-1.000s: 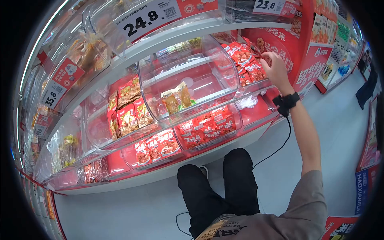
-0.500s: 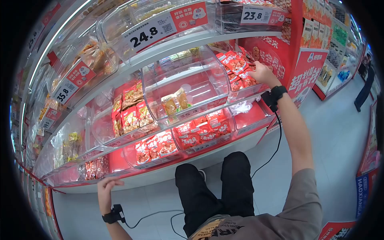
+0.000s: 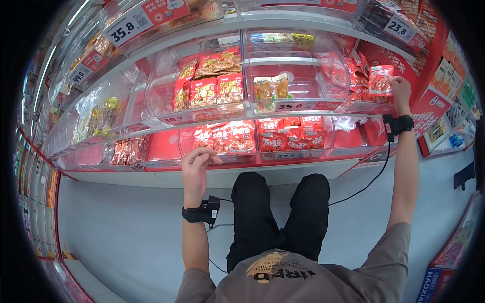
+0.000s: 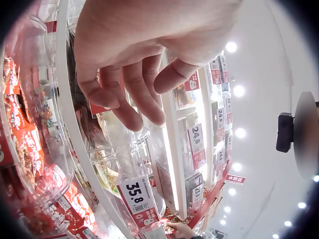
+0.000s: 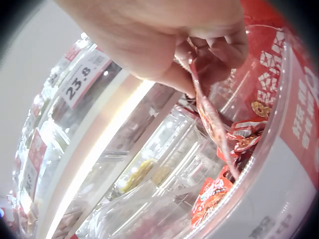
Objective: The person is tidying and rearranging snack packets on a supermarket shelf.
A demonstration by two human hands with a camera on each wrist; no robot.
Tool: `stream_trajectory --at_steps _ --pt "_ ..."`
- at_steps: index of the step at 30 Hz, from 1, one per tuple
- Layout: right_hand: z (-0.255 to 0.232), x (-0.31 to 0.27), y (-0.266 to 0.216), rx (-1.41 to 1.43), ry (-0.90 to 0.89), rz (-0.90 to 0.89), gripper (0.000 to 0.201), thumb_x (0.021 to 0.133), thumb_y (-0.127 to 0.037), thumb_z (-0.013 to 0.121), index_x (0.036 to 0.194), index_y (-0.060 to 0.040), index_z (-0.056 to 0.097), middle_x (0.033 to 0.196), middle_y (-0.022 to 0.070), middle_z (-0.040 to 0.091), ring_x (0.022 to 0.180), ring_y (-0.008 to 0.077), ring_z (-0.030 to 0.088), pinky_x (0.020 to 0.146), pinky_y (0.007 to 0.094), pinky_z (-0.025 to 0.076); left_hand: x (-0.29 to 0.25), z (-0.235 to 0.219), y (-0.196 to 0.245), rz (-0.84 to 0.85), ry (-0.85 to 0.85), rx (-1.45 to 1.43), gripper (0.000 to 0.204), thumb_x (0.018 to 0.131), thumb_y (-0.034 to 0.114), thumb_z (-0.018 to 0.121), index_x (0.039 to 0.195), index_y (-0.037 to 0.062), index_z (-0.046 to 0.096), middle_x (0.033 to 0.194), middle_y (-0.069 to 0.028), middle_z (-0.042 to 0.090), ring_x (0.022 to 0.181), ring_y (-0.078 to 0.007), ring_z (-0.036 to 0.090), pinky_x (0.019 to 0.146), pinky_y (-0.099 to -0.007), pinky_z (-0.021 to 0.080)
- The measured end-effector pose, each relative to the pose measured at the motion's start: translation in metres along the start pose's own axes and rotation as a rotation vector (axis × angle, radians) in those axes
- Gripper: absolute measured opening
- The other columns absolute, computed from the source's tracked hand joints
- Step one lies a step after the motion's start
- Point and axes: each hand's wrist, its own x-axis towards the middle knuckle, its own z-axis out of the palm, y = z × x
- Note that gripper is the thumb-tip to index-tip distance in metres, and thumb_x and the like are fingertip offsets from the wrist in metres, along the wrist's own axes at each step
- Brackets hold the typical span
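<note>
My right hand (image 3: 401, 92) pinches a red snack packet (image 3: 380, 80) by its edge at the right end of the middle shelf. The right wrist view shows the packet (image 5: 212, 122) edge-on, hanging from thumb and fingers over a clear bin (image 5: 279, 134) with more red packets (image 5: 212, 196) inside. My left hand (image 3: 197, 169) is held in front of the lower shelf, near a bin of red packets (image 3: 241, 137). Its fingers are loosely bent and hold nothing, as the left wrist view shows of the hand (image 4: 154, 45).
Clear bins line the shelves; one holds two brown-and-white packets (image 3: 270, 88), another red-and-gold packets (image 3: 216, 91). Price tags (image 3: 127, 28) hang on the upper bins. A red display panel (image 3: 432, 106) stands at the right. Cables (image 3: 365, 188) run from both wrist cameras.
My right hand has lifted a red packet up from the bin's pile. The left hand has come into view and moved right, up to the lower shelf. The head view has shifted.
</note>
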Motion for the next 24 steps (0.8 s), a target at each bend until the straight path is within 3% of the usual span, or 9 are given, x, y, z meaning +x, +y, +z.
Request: stream_trajectory --at_steps 2,4,7,10,13,14,16,17,24 --pt "-0.024 -0.029 -0.041 0.198 0.109 0.097 0.02 0.081 -0.018 0.067 0.077 0.0009 0.064 0.066 -0.0007 0.058 0.064 0.0062 0.052 0.06 0.024 0.04 -0.008 -0.007 -0.004 -0.01 0.046 -0.011 0.019 0.084 0.007 0.048 0.088 -0.0056 0.061 0.075 -0.0109 0.062 0.073 -0.0188 0.06 0.073 -0.0308 0.047" --pt "-0.04 -0.075 -0.077 0.555 -0.006 -0.025 0.014 0.085 -0.013 0.063 0.078 -0.001 0.06 0.069 -0.0036 0.054 0.066 0.0036 0.049 0.063 0.0199 0.039 -0.017 -0.019 -0.014 -0.009 0.062 -0.03 0.023 0.084 0.012 0.05 0.094 -0.005 0.062 0.078 -0.0111 0.063 0.076 -0.0188 0.06 0.074 -0.0304 0.046" --pt "-0.04 -0.173 -0.139 0.82 -0.281 0.073 0.009 0.087 -0.008 0.059 0.08 -0.0026 0.057 0.071 -0.0054 0.052 0.067 0.001 0.046 0.061 0.0175 0.036 -0.031 -0.001 -0.021 -0.045 -0.164 -0.083 0.047 0.085 0.03 0.056 0.117 -0.0047 0.053 0.097 -0.0143 0.063 0.087 -0.0196 0.06 0.076 -0.0295 0.044" --pt "-0.015 -0.256 -0.165 0.896 -0.789 0.196 0.012 0.086 -0.009 0.064 0.079 -0.0022 0.057 0.07 -0.0042 0.055 0.063 -0.0001 0.048 0.054 0.0175 0.036 -0.041 0.044 -0.017 -0.163 -0.57 -0.137 0.087 0.08 0.053 0.062 0.14 0.0001 0.026 0.125 -0.0176 0.051 0.102 -0.0204 0.056 0.079 -0.0281 0.042" --pt "0.035 -0.311 -0.165 0.97 -1.069 0.26 0.012 0.09 -0.011 0.059 0.088 0.001 0.057 0.076 -0.0007 0.06 0.067 0.0027 0.055 0.059 0.0193 0.044 -0.053 0.061 -0.034 -0.224 -0.339 -0.183 0.063 0.086 0.028 0.063 0.134 0.0003 0.033 0.12 -0.0146 0.055 0.102 -0.0164 0.056 0.083 -0.028 0.044" --pt "0.037 -0.313 -0.166 0.832 -1.302 0.324 0.015 0.091 -0.01 0.057 0.103 0.0 0.056 0.084 0.0011 0.062 0.071 0.0051 0.057 0.065 0.0209 0.046 -0.051 0.06 -0.039 -0.258 -0.225 -0.157 0.057 0.087 0.021 0.062 0.132 -0.0001 0.035 0.118 -0.0136 0.056 0.102 -0.0154 0.057 0.084 -0.0281 0.045" --pt "0.042 -0.321 -0.162 0.916 -1.429 0.273 0.029 0.091 -0.011 0.055 0.118 0.0004 0.051 0.09 0.0042 0.064 0.074 0.0079 0.059 0.069 0.0227 0.048 -0.045 0.049 -0.045 -0.284 -0.053 -0.116 0.048 0.089 0.011 0.059 0.129 -0.0008 0.037 0.115 -0.0117 0.057 0.101 -0.0138 0.057 0.086 -0.0281 0.046" --pt "0.039 -0.319 -0.159 0.875 -1.441 0.229 0.037 0.092 -0.012 0.055 0.126 0.0004 0.045 0.093 0.0066 0.065 0.074 0.0093 0.059 0.071 0.0239 0.049 -0.042 0.037 -0.044 -0.279 0.004 -0.101 0.044 0.089 0.008 0.058 0.128 -0.0011 0.038 0.113 -0.0108 0.058 0.1 -0.0132 0.058 0.086 -0.028 0.047" --pt "0.013 -0.304 -0.112 0.783 -1.453 0.284 0.03 0.091 -0.013 0.055 0.117 0.0011 0.052 0.089 0.0079 0.065 0.076 0.0104 0.06 0.071 0.0241 0.048 0.046 -0.052 -0.069 -0.212 0.175 0.336 0.039 0.087 0.007 0.058 0.122 -0.0032 0.044 0.105 -0.0105 0.062 0.093 -0.0152 0.061 0.081 -0.0281 0.048"
